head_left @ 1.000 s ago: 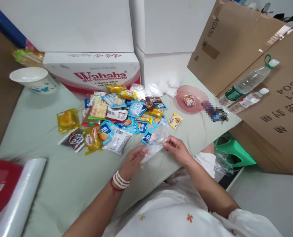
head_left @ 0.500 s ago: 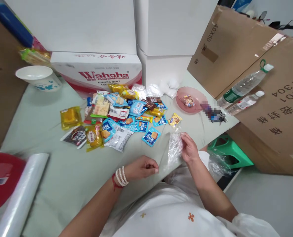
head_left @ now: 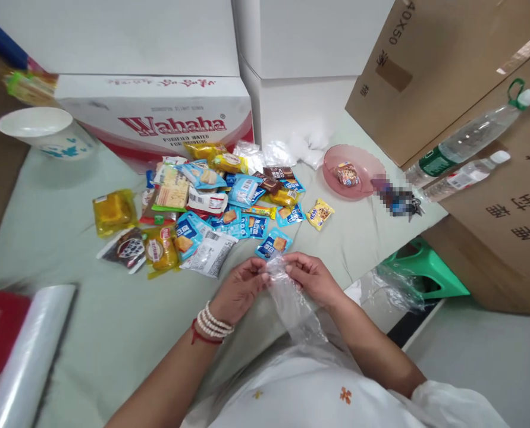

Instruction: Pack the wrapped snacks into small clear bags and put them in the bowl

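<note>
- Both hands meet over the desk (head_left: 90,333) front edge, pinching one clear plastic bag (head_left: 294,306) by its top rim.
- Left hand (head_left: 240,288): fingers (head_left: 258,274) pressed together on the rim's left side. Bead bracelet on that wrist.
- Right hand (head_left: 311,276): fingers (head_left: 287,267) pinch the rim's right side, thumb over the film.
- Two pinch pts sit close, film bunched between them; looks like we're rubbing the layers apart to find the mouth, our read only.
- Rest of the bag hangs slack from the hands, trailing down toward the lap, nothing visible inside.
- Snack pile (head_left: 211,202) sits just beyond the hands, mid-desk, within easy reach; nearest is a blue biscuit pack (head_left: 273,242), just past the fingertips, not touching.
- Yellow cookie pack (head_left: 320,213) lies apart, right of the pile.
- Pink bowl (head_left: 351,172) further right holds one wrapped snack.
- Plastic roll (head_left: 24,356) at desk's left front.
- Wahaha carton (head_left: 157,116) and white cup (head_left: 44,131) at the back; two water bottles (head_left: 465,139) rest on cardboard boxes at right.
- Green stool (head_left: 425,270) beside the desk, w/ loose plastic on it.
</note>
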The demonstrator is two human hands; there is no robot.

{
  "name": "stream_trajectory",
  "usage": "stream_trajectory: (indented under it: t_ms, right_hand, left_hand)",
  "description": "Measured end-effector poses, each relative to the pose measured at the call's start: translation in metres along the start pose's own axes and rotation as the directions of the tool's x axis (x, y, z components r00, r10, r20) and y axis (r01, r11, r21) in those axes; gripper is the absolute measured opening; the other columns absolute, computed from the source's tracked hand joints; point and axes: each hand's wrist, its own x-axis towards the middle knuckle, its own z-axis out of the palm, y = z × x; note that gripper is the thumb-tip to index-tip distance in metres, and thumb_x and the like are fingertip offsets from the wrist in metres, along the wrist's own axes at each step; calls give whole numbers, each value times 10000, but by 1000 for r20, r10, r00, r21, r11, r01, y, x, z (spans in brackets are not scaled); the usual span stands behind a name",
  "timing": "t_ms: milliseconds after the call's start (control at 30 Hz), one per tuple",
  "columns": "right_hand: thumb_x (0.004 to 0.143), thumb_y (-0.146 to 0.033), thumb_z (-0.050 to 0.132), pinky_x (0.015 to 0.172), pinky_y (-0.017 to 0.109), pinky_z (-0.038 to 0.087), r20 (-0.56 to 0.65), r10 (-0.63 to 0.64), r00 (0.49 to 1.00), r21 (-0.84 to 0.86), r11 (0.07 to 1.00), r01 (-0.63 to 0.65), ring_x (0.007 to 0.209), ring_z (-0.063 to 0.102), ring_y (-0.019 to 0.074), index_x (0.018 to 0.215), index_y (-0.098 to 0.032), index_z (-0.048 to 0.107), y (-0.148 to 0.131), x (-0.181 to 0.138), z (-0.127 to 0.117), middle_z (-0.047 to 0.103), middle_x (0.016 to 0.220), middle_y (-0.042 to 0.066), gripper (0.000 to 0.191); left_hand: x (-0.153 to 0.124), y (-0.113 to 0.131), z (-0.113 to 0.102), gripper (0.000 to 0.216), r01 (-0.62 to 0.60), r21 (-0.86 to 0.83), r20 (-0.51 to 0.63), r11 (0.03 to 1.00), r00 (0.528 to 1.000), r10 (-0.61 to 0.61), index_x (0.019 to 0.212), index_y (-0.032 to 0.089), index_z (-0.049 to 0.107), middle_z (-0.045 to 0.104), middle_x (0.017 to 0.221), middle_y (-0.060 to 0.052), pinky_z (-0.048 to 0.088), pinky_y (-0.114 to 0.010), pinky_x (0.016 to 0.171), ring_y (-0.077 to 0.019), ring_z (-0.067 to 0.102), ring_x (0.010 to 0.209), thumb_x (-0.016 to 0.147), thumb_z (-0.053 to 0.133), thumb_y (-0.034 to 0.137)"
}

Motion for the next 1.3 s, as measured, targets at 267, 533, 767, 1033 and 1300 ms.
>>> stream_trajectory:
  t_ms: [267, 533, 767, 1033, 1300]
  right_hand:
    - [842, -646, 730, 573, 227, 384, -40, 18, 999, -82, 996, -22, 596, 471, 105, 932, -193, 707, -1, -3, -11, 571, 692, -35, 462]
    - [827, -509, 805, 744, 273, 466, -121, -134, 984, -26, 991, 132, 776, 591, 154, 941, -230, 774, -4, 6, 4, 689, 867, 14, 303]
    - [995, -429, 603, 823, 346, 508, 82, -422, 903, -403, 815, 417, 877, 636, 203, 1105, -310, 803, -14, 6, 14, 686, 926, 59, 258]
    - [989, -383, 602, 786, 312, 492, 118, -346, 931, -502, 788, 357, 828, 593, 188, 1303, -299, 699, 5, 15, 23, 652, 922, 41, 340]
    - [879, -526, 736, 627, 254, 419, -4, -147, 989, -208, 968, 143, 674, 530, 134, 913, -207, 713, -3, 4, 12, 625, 791, 5, 322]
  left_hand:
    - [2, 0, -1, 303, -146, 170, -111, 975, 980, 166, 818, 180, 751, 638, 764, 1, 486, -218, 625, -104, 567, 674, 659, 933, 363]
    - [-3, 5, -3, 402, -140, 278, -32, 950, 987, 155, 1034, 195, 755, 645, 865, -29, 473, -224, 633, -127, 576, 740, 699, 906, 358]
    - [0, 3, -5, 379, -309, 249, -208, 918, 908, 363, 982, 209, 678, 652, 905, -21, 494, -235, 672, -143, 590, 792, 752, 854, 455]
    - [2, 1, -2, 365, -209, 242, -179, 947, 950, 256, 844, 174, 724, 685, 804, -7, 506, -271, 731, -141, 600, 749, 689, 901, 453]
    - [4, 2, -7, 421, -148, 219, -254, 964, 946, 203, 824, 167, 729, 669, 692, 18, 480, -243, 673, -111, 584, 661, 625, 933, 477]
